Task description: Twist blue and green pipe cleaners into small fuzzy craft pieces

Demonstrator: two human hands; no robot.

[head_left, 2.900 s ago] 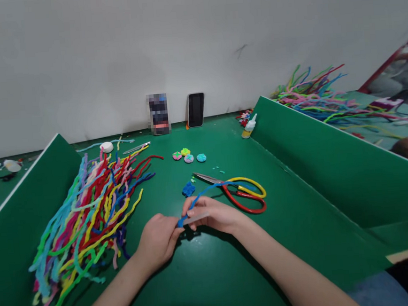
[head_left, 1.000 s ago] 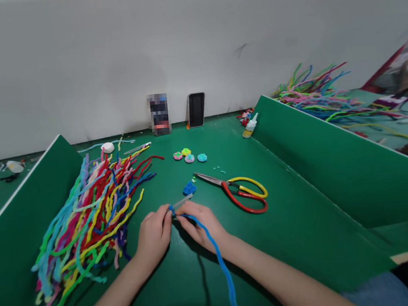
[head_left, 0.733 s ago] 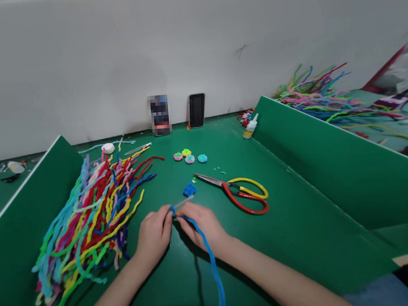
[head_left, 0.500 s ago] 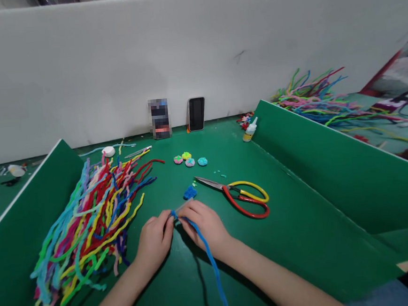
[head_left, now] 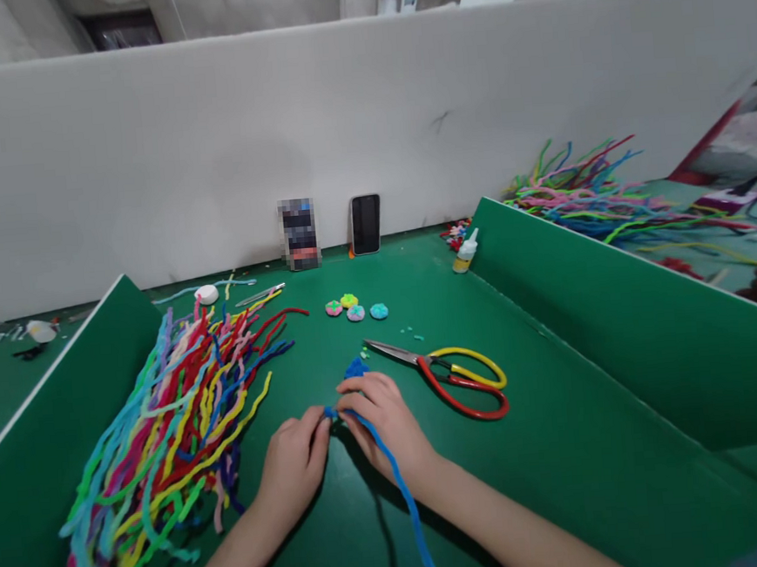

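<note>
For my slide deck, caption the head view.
Left hand and right hand work a blue pipe cleaner beside red-and-yellow-handled scissors.

"How many scissors [head_left: 434, 365]?"
"One pair! From there, four little flowers [head_left: 356, 314] sit at ten o'clock. One black phone [head_left: 366, 225], at eleven."
"Glue bottles [head_left: 464, 254]?"
"One, at twelve."
"Tweezers [head_left: 260, 295]?"
"One pair, near ten."
"Held blue pipe cleaners [head_left: 404, 491]?"
"One, at seven."

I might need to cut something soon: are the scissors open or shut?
Shut: the scissors' blades lie together, forming a single point.
</note>
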